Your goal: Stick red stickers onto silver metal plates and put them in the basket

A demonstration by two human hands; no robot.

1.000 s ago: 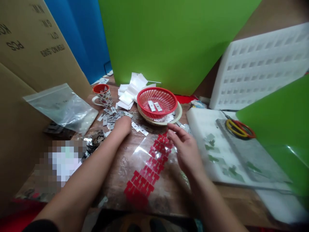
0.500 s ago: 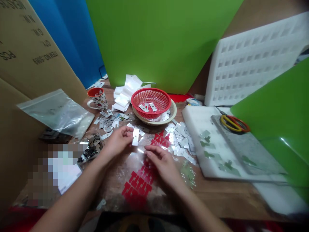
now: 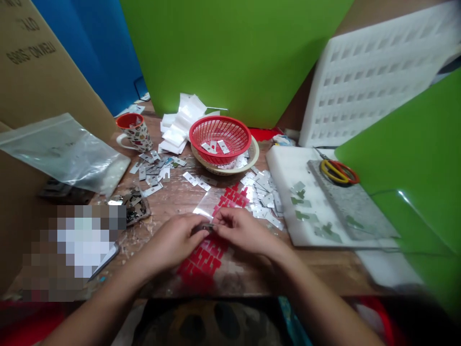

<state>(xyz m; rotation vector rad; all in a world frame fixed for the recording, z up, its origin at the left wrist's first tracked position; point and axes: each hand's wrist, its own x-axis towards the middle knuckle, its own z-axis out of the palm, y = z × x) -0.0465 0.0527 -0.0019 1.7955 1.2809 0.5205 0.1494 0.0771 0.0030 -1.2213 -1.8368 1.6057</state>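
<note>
My left hand [image 3: 176, 240] and my right hand [image 3: 243, 229] meet at the near middle of the wooden table, fingertips together on a small metal plate [image 3: 204, 227]. Both hands rest over a clear plastic bag with red print [image 3: 207, 254]. Loose silver metal plates [image 3: 264, 194] lie just beyond my right hand, and another scatter of plates [image 3: 154, 170] lies further off to the left. A red mesh basket [image 3: 230, 126] holding a few plates sits on a beige dish behind them.
A patterned mug [image 3: 135, 132] and a stack of white packets [image 3: 180, 129] stand at the back left. A large clear zip bag [image 3: 61, 151] leans at the left. White foam sheet [image 3: 288, 168], grey slab with scissors [image 3: 338, 171], white foam tray [image 3: 374, 72] and green boards [image 3: 414, 158] fill the right.
My left hand picked a plate from the left scatter and drew it back toward me. My right hand came in to meet it; both now hold it over the bag.
</note>
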